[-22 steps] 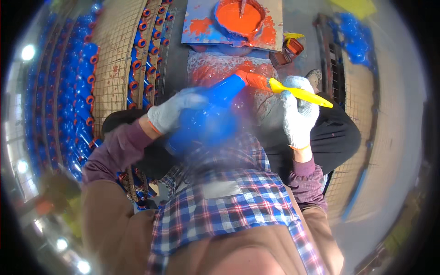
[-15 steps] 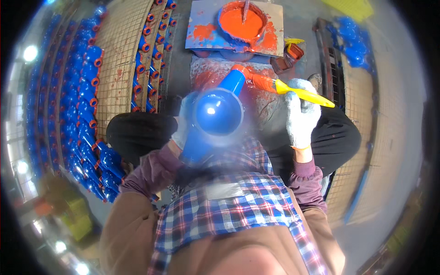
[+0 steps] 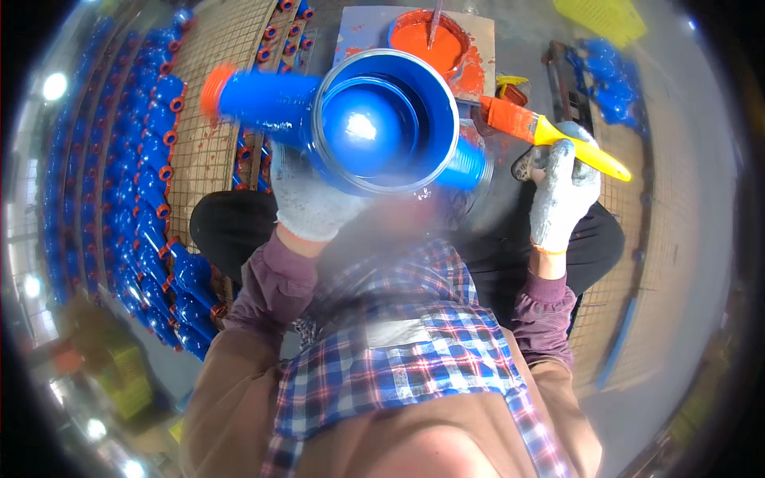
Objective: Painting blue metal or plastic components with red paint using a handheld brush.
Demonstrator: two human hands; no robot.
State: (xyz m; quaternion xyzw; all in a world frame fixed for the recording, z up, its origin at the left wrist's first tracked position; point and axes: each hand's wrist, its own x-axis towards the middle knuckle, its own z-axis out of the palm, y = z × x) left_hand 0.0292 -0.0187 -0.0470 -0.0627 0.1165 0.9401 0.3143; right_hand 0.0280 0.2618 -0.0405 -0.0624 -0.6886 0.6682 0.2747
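Note:
My gloved left hand [image 3: 315, 203] grips a glossy blue pipe fitting [image 3: 271, 103] from below and lifts it close to view; its fingers are partly hidden. The fitting has a wide round cup in the middle and a side arm on each side. Its left end is coated orange-red, while its right end shows a bare threaded rim. In my gloved right hand [image 3: 564, 191] is a paintbrush [image 3: 610, 161] with a yellow handle and orange-soaked bristles. The bristles are up and to the right of the threaded end, apart from it.
Beyond the fitting, a bowl of orange paint [image 3: 434, 48] with a stick in it stands on a paint-stained board [image 3: 362, 28]. Racks on the left bear many blue fittings [image 3: 151, 179] with orange ends. More blue pieces [image 3: 610, 80] lie at the far right, near a yellow crate [image 3: 602, 20].
The fitting has risen and turned, so its orange end now points left and the bare threaded end right. The brush has come off the orange end and moved up and right.

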